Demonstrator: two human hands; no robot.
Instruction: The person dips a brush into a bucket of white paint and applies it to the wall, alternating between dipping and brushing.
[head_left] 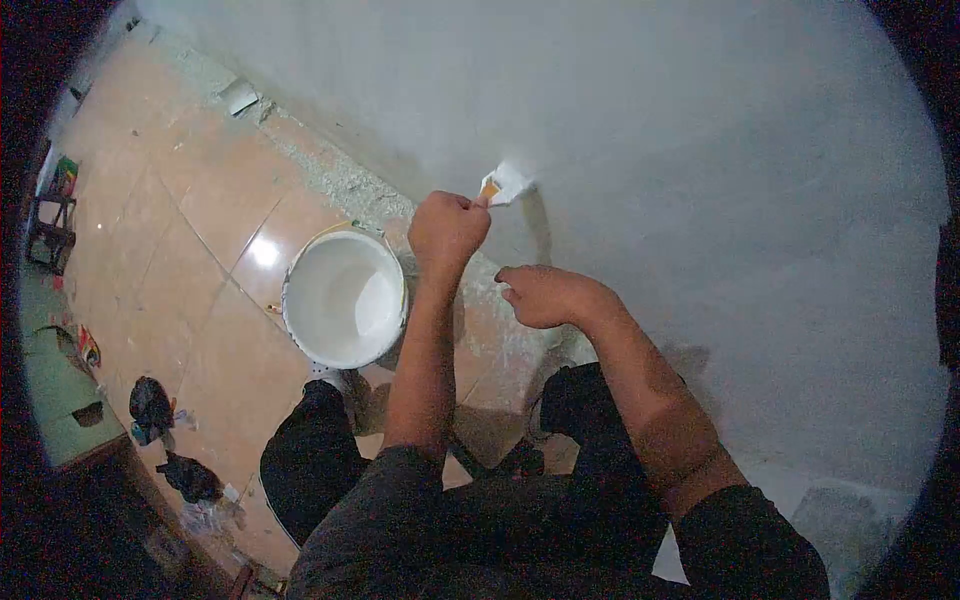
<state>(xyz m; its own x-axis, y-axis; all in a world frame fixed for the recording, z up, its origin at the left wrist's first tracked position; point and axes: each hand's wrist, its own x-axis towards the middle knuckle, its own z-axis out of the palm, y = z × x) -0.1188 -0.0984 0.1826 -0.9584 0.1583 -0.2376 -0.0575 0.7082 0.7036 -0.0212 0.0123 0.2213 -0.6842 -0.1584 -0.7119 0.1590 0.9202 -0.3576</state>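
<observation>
My left hand [448,232] is closed around the yellow-orange handle of what looks like a putty knife [507,184]. Its wide end is coated white and rests against the grey wall [700,130], beside a bright white patch. Below and to the right is my right hand [556,297], near the foot of the wall. Its index finger and thumb are apart, the other fingers are partly hidden, and I see nothing held in it. A white bucket [345,300] stands left of my left forearm, with smooth white material inside.
Pale crumbs and dust [350,190] line the wall's base on the tiled floor [200,220]. A flat grey piece [239,96] lies farther along. Dark plastic bags [190,478] and wrappers [88,345] are at the left. My legs [310,450] are close behind the bucket.
</observation>
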